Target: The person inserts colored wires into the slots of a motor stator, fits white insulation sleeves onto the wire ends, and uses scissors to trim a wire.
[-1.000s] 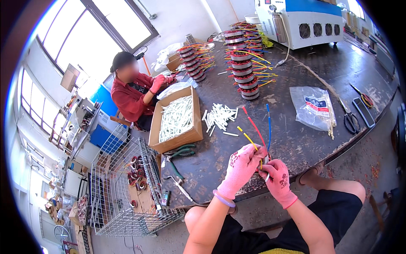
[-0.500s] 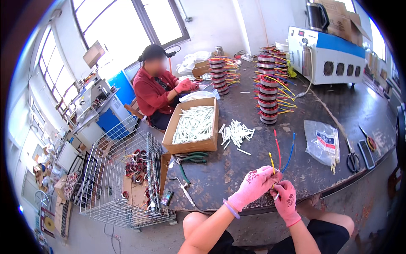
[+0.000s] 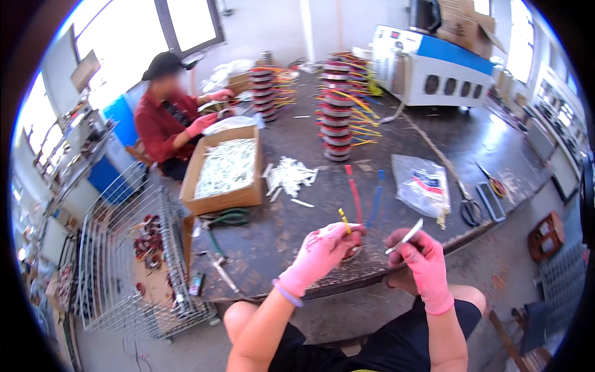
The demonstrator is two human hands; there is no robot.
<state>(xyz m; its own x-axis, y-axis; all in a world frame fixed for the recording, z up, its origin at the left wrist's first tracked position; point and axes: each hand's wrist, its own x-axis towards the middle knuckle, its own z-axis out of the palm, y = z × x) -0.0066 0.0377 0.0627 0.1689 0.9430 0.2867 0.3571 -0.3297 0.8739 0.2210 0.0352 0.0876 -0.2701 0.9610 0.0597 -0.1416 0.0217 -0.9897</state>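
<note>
In a pink glove, my left hand is closed on a wound stator, mostly hidden behind the fingers. From it rise a red wire, a blue wire and a short yellow wire. To its right, my gloved right hand pinches a thin white sleeve between thumb and fingers, apart from the stator. A loose pile of similar white sleeves lies beyond my hands, beside an open cardboard box full of them.
Stacked stators with coloured wires stand farther back, with another stack to their left. Plastic bag, scissors and phone lie right. Green-handled pliers lie left. A co-worker sits beyond a wire cage.
My right hand has drawn away from my left to the right, and the white sleeve in it now shows clearly. The whole view has shifted; the co-worker's hands have moved apart.
</note>
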